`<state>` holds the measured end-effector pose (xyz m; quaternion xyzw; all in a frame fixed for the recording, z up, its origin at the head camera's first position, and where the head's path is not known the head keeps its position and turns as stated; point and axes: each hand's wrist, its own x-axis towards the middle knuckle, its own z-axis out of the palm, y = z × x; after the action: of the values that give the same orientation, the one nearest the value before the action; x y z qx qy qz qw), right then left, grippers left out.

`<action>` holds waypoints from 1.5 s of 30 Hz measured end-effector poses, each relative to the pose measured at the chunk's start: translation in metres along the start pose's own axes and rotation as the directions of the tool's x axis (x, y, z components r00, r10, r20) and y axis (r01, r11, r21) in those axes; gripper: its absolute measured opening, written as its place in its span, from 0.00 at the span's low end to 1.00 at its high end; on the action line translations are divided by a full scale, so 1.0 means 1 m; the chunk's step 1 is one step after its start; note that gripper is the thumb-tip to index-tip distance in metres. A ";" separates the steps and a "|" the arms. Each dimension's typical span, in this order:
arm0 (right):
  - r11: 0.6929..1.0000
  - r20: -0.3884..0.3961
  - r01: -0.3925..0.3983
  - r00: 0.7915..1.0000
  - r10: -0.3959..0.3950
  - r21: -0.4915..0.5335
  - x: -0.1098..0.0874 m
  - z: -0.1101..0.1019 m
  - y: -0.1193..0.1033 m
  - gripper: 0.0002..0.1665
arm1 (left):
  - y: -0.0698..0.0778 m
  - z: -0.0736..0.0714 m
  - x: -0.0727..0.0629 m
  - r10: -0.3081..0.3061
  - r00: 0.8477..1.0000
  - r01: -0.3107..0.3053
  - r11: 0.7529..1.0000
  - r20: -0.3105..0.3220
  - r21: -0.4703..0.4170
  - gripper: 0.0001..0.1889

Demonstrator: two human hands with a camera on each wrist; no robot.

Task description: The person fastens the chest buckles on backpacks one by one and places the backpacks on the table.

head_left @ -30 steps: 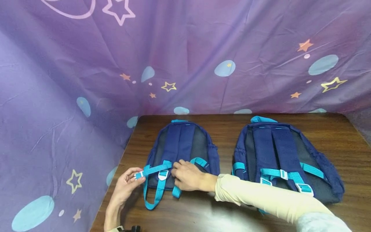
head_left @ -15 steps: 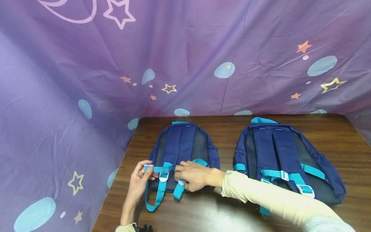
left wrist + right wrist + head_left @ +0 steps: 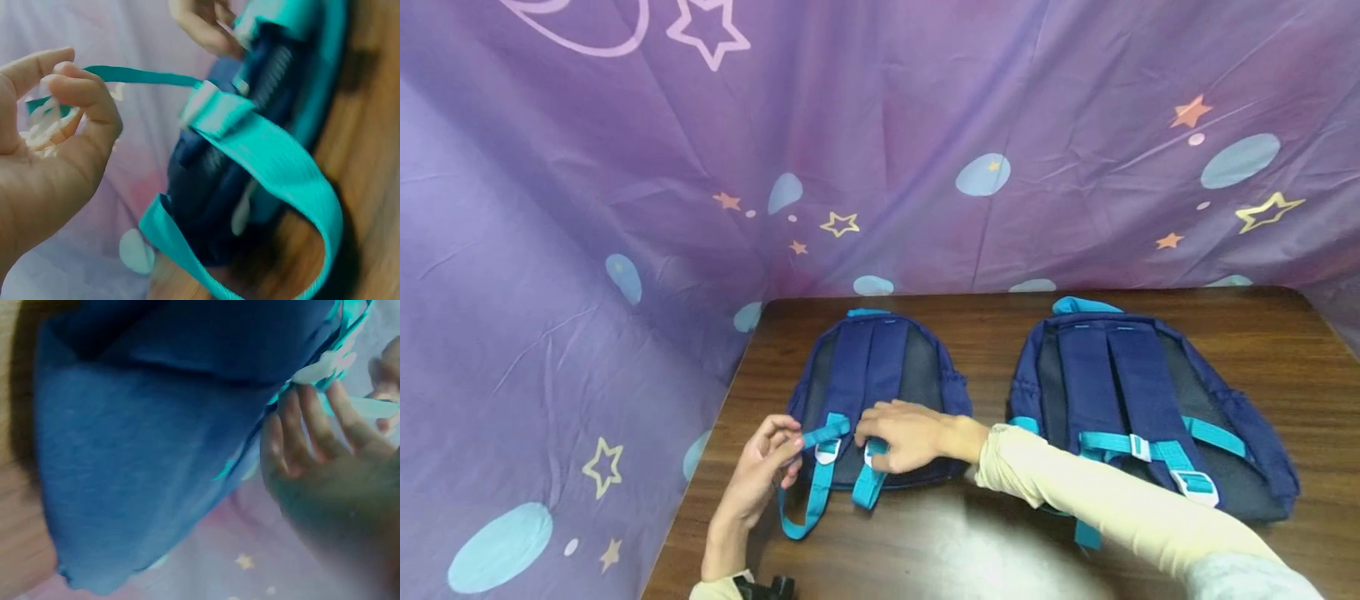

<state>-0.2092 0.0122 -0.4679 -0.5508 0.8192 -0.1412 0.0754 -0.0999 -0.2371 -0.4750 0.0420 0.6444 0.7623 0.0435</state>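
Note:
A small navy backpack (image 3: 917, 358) with teal webbing lies back-panel up on the table's left side in the head view. My left hand (image 3: 767, 462) pinches the end of its teal chest strap (image 3: 826, 432) and draws it out to the left. Between those fingers a white plastic buckle piece (image 3: 47, 125) shows in the left wrist view. My right hand (image 3: 906, 433) holds the lower end of the right shoulder strap, beside a white adjuster buckle (image 3: 870, 450); its thumb is hidden in the right wrist view. A teal webbing loop (image 3: 300, 169) hangs below the left shoulder strap.
A second, larger navy backpack (image 3: 1150, 375) lies to the right, its chest strap joined by a white buckle (image 3: 1139, 447). My right sleeve passes over its lower corner. Purple star-patterned cloth (image 3: 917, 167) walls the wooden table (image 3: 940, 550) at the back and left.
My left hand has moved right, toward the backpack, with the chest strap end; its white buckle is now covered by the fingers. My right hand has shifted slightly on the shoulder strap.

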 end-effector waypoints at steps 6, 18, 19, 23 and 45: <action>0.989 -0.196 -0.146 0.971 0.140 -0.019 0.003 -0.001 0.026 0.11 | 0.002 -0.006 -0.003 0.064 0.998 -0.065 0.982 -0.009 -0.176 0.19; 0.976 -0.216 -0.202 0.960 0.179 -0.086 0.019 0.029 0.018 0.21 | -0.007 0.006 0.005 -0.003 0.980 0.016 0.998 -0.200 0.066 0.15; 0.975 -0.213 -0.206 0.959 0.185 -0.084 0.021 0.030 0.017 0.20 | -0.007 0.007 0.006 -0.003 0.983 0.008 1.000 -0.185 0.025 0.16; 0.971 -0.213 -0.214 0.959 0.188 -0.105 0.027 0.030 0.017 0.13 | -0.001 0.005 0.009 0.048 0.997 -0.057 0.988 -0.065 -0.147 0.16; 0.947 -0.129 -0.184 0.980 0.154 -0.264 0.020 -0.006 -0.002 0.15 | 0.011 0.006 0.035 0.226 0.822 -0.211 0.973 -0.523 0.090 0.10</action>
<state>-0.2168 -0.0057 -0.4606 -0.4753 0.8778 -0.0485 -0.0340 -0.1341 -0.2289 -0.4630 -0.0957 0.6330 0.7348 -0.2241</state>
